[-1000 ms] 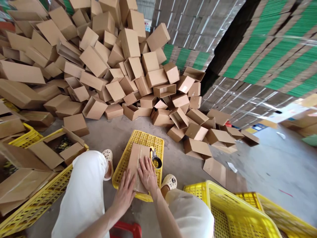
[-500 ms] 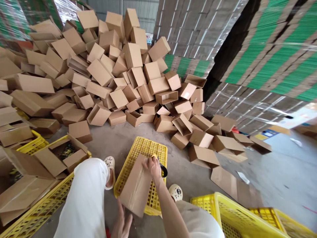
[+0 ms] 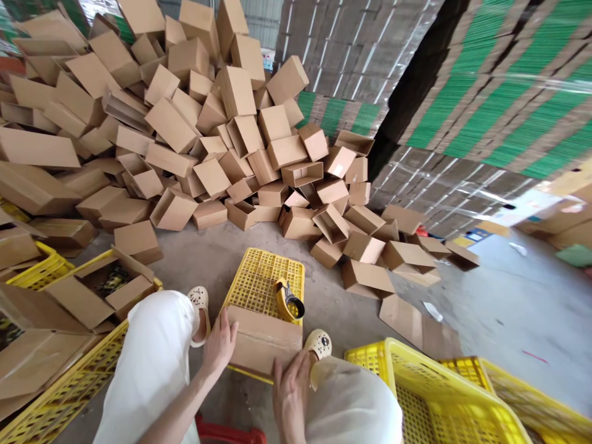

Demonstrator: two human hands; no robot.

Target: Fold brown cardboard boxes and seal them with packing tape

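A closed cardboard box lies crosswise on an upturned yellow plastic crate, between my knees. My left hand grips its left end, fingers over the top edge. At the near right corner, my right hand holds the box, with its fingers against the side. Behind the box, on the crate's right part, rests a yellow and black tape dispenser, which neither hand touches.
A large heap of cardboard boxes fills the floor ahead. At left stands a yellow crate with opened boxes; another yellow crate is at right. Something red shows below. Strapped cardboard stacks rise behind.
My right hand has let go of the tape dispenser, now lying on the crate, and moved to the box's near right corner. The box has turned crosswise, and my left hand now grips its left end.
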